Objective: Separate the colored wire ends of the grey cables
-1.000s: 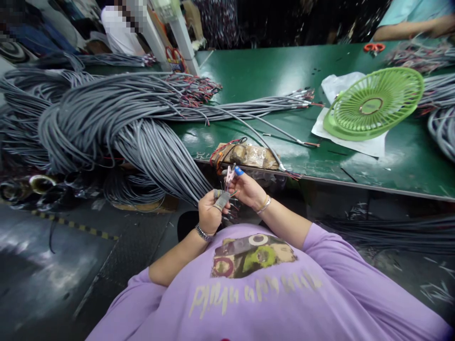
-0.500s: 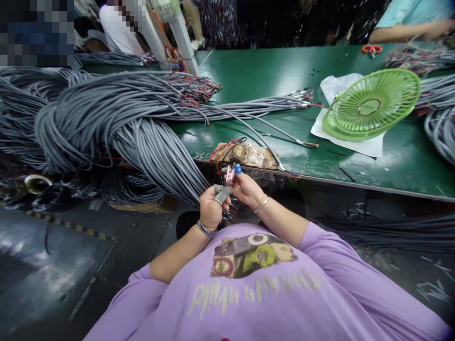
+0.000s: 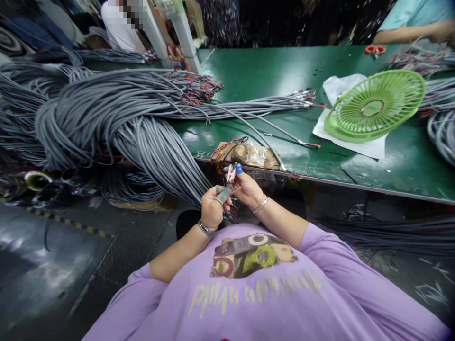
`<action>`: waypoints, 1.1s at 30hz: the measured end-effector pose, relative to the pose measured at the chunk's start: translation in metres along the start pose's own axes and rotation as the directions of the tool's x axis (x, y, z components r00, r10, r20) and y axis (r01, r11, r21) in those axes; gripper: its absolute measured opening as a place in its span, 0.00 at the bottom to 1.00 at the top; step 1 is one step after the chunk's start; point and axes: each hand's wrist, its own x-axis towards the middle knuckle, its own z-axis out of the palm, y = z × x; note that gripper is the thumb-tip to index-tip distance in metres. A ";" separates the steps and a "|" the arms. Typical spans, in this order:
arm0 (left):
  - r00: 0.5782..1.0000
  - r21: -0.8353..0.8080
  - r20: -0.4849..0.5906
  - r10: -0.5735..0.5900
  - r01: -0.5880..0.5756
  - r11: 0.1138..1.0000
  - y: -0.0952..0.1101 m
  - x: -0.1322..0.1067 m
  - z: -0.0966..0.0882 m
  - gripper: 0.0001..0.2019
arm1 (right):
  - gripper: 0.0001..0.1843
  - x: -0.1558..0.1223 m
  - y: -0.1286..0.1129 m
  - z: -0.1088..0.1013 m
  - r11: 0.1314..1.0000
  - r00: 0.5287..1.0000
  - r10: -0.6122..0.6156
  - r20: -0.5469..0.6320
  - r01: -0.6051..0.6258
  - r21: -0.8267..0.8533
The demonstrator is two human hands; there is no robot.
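In front of my belly, my two hands nearly touch. My left hand (image 3: 212, 208) is closed, with grey covers (image 3: 223, 195) on thumb and finger, pinching a cable whose thin wire ends poke out between the hands. My right hand (image 3: 249, 192), with a blue finger cot (image 3: 239, 168) on one fingertip, is closed around a small pink clip-like tool (image 3: 231, 174) pointing up; thin wires lie at its fingers too. The fingers partly hide the cable, and the tool's exact kind is unclear.
A thick bundle of grey cables (image 3: 88, 109) covers the table's left and hangs over its edge. Just beyond my hands lies a taped wooden block (image 3: 254, 155). A green fan (image 3: 377, 104) stands right; orange-handled scissors (image 3: 375, 49) lie behind. A co-worker's arm (image 3: 408, 34) shows top right.
Little differs. My hands keep their hold, with only slight finger movement at the wires. The whole view has shifted slightly, and the co-worker's hand at top right has moved a little.
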 end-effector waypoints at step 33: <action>0.998 0.020 -0.048 0.047 -0.046 0.999 0.000 -0.001 -0.002 0.13 | 0.23 0.003 -0.003 -0.005 0.998 0.998 0.043 0.040 -0.041 -0.038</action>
